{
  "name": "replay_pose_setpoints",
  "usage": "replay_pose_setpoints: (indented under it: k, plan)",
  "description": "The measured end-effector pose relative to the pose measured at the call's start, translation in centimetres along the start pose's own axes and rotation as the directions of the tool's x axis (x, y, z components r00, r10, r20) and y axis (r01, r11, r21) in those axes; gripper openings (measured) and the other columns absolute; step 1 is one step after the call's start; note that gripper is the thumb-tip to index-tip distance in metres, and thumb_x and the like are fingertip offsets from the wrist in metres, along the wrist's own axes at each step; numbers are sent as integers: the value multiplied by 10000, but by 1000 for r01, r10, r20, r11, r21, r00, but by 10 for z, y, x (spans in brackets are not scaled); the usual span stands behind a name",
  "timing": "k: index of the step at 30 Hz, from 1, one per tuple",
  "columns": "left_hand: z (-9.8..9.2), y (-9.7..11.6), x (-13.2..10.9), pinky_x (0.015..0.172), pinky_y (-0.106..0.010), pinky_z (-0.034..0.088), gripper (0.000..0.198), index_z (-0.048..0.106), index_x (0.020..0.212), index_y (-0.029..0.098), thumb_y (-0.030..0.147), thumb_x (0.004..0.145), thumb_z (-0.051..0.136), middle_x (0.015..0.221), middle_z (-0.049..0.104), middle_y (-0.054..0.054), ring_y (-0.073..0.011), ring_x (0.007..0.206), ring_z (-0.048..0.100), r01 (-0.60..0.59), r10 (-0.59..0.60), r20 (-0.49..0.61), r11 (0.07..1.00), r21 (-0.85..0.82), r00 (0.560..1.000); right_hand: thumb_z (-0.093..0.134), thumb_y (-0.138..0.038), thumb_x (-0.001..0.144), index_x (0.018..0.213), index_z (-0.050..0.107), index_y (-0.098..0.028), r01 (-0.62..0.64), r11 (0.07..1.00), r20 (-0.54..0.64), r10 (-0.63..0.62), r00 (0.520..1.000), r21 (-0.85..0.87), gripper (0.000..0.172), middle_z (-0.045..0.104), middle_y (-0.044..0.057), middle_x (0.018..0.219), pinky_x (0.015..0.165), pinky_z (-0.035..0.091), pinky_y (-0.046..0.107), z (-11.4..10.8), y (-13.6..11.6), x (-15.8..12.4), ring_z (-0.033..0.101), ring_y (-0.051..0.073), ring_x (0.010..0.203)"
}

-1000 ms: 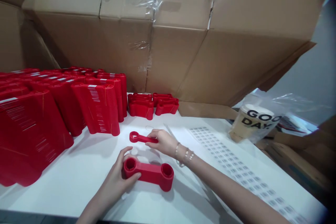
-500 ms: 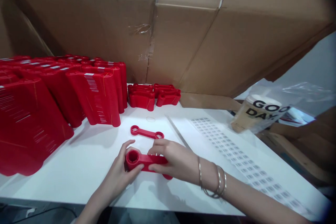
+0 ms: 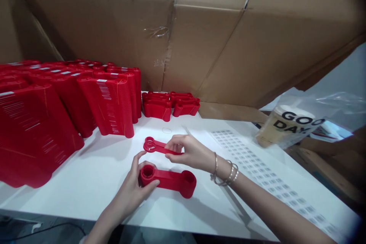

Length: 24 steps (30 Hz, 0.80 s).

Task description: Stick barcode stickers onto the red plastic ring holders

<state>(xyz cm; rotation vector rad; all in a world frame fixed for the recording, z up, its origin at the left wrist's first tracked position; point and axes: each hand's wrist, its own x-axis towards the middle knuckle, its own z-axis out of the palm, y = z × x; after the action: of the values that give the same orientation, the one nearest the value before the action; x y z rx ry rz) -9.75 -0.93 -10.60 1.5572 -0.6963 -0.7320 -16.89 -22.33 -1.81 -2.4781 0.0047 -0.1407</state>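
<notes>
My left hand [image 3: 128, 187] grips one end of a short stack of red dumbbell-shaped plastic pieces [image 3: 168, 181], which lies on its side with round holes at both ends. My right hand [image 3: 185, 150] pinches a single flat red piece of the same shape [image 3: 153, 145] by its narrow bar. That piece's far end is hidden behind my fingers. The two hands are close together, with the thin piece just beyond the stack.
Tall stacks of red pieces [image 3: 108, 106] stand on the white table [image 3: 71, 198] at left, with lower stacks [image 3: 156, 107] behind. A barcode label sheet [image 3: 257, 164] lies at right, near a bagged paper cup [image 3: 288, 126]. A cardboard sheet [image 3: 143, 42] rises behind.
My right hand has left the short stack and taken hold of the flat piece, which was lying on the table. The stack now lies further right, and the view has shifted slightly.
</notes>
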Motion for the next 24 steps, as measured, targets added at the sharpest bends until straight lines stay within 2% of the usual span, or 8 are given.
replay_pose_setpoints:
  k: [2,4,8,14,19,24]
  plan:
    - [-1,0,1,984,-342,442,705,214,1432,267,348,884,651,1140,620,-43,-183,1005,607,-2,1,14,999,36,1000,720,-243,850,887,712,-135,-31,999,-13,30,999,-43,115,676,31,816,670,476,244,5,10,16,582,123,689]
    - [-2,0,1,967,-317,441,578,332,1368,253,340,888,640,1132,619,-40,-185,1021,599,-22,19,29,997,80,999,708,-233,865,866,711,-124,-64,992,-30,61,998,-109,109,672,55,840,696,459,260,13,21,30,590,144,737]
    - [-3,0,1,912,-284,440,368,477,1213,223,333,892,619,1077,607,-35,-179,976,583,-57,51,51,991,125,997,690,-220,878,866,720,-120,-104,967,-18,103,995,-232,105,670,77,882,752,441,290,26,36,45,598,173,814]
    - [-3,0,1,939,-282,428,365,481,1214,229,329,892,620,1080,611,-31,-180,996,582,-62,55,57,989,137,997,674,-262,912,983,725,-126,-128,945,11,138,990,-302,161,691,83,1017,830,475,324,27,40,47,624,172,873]
    - [-3,0,0,932,-274,424,358,469,1224,240,322,903,604,1094,615,-23,-174,996,583,-57,49,58,988,141,997,642,-270,943,984,719,-134,-139,930,50,166,985,-341,161,699,47,881,789,504,338,28,43,49,634,166,784]
    - [-4,1,-1,914,-279,431,368,462,1226,236,325,897,600,1089,613,-30,-182,982,585,-61,53,57,987,149,997,640,-233,933,1086,705,-127,-80,933,68,111,991,-352,197,708,98,1071,900,490,394,24,48,61,659,215,953]
